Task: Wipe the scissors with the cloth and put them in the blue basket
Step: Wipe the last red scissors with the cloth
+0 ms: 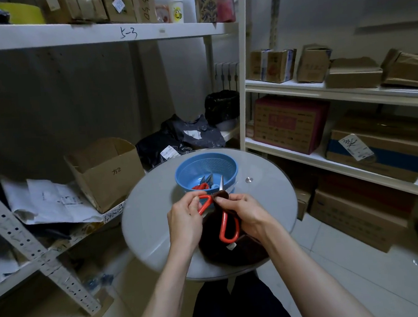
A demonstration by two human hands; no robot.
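Your lap [238, 304] and forearms are closest to the cam, reaching up to the round glass table [152, 211]. Left hand [185, 219] grips one red handle loop of the scissors [224, 219], fingers curled round it. Right hand [244, 211] pinches a fold of the dark brown cloth [234, 253] around the blades near the pivot, thumb on top. Rest of the cloth is bunched on the table under the other handle loop, close to the near edge. One bare blade tip pokes up past the cloth, pointing toward the blue basket [208, 162], which sits just beyond your hands.

Progress-wise, imo you're mid-wipe: cloth is on the blades but the tip is uncovered, so prob a stroke or two left. Can't tell how clean the metal is, too small/blurry. Basket already has a few other cutters [202, 186] in it, at least one red-handled pair + some grey snips, so those look done. Left to do w/ this pair: finish the wipe, let go w/ the cloth hand, drop them in the basket. Short move tbh.
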